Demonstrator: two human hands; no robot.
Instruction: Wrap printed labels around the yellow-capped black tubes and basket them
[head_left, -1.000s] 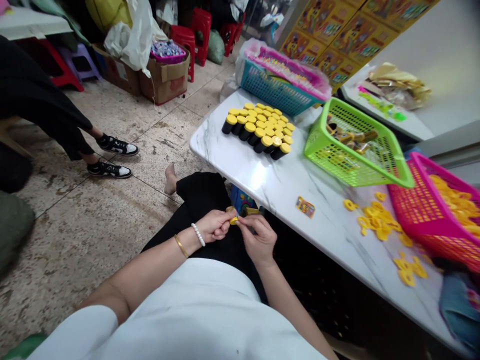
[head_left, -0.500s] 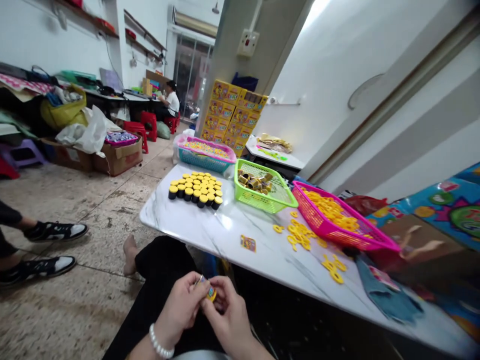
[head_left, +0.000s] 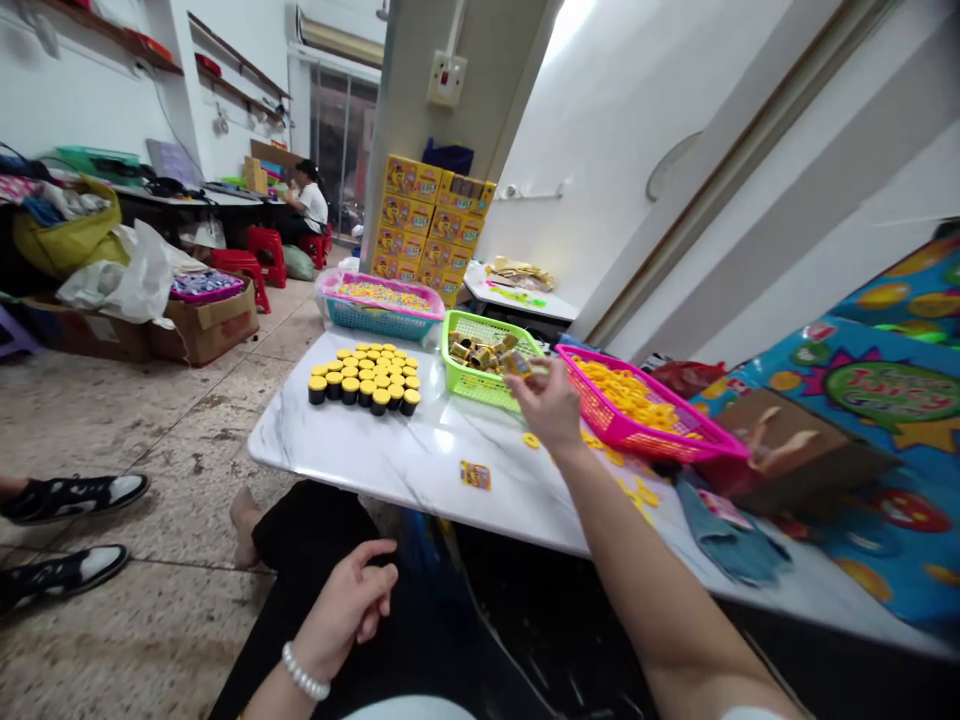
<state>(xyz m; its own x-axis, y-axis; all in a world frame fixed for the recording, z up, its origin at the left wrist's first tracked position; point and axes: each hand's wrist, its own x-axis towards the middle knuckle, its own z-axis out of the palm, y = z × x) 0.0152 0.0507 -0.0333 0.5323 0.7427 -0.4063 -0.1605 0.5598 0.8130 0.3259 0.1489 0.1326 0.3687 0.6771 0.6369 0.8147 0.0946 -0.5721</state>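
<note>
My right hand (head_left: 551,405) reaches over the near right side of the light green basket (head_left: 476,383). Its thumb and fingers pinch a small yellow printed label piece (head_left: 516,365), which looks rolled or curved. More rolled printed pieces (head_left: 480,352) lie inside that basket. Low over my lap, my left hand (head_left: 349,598) has its index finger and thumb apart and the other fingers curled; no object shows in it. On the marble-look table (head_left: 375,450) lies a flat printed label (head_left: 475,475). Several black jars with yellow lids (head_left: 367,378) stand grouped at the left.
A pink basket (head_left: 645,430) of yellow rings stands at the right, with loose rings (head_left: 641,493) before it. Behind the jars is a teal basket (head_left: 382,318) of small colourful pieces. Stacked yellow boxes (head_left: 427,225) stand behind. A person (head_left: 309,205) sits far back.
My hands have parted. The right hand has moved from my lap up and forward to the green basket with the printed piece; the left stays over my lap, its fingers loosened. The view has shifted right.
</note>
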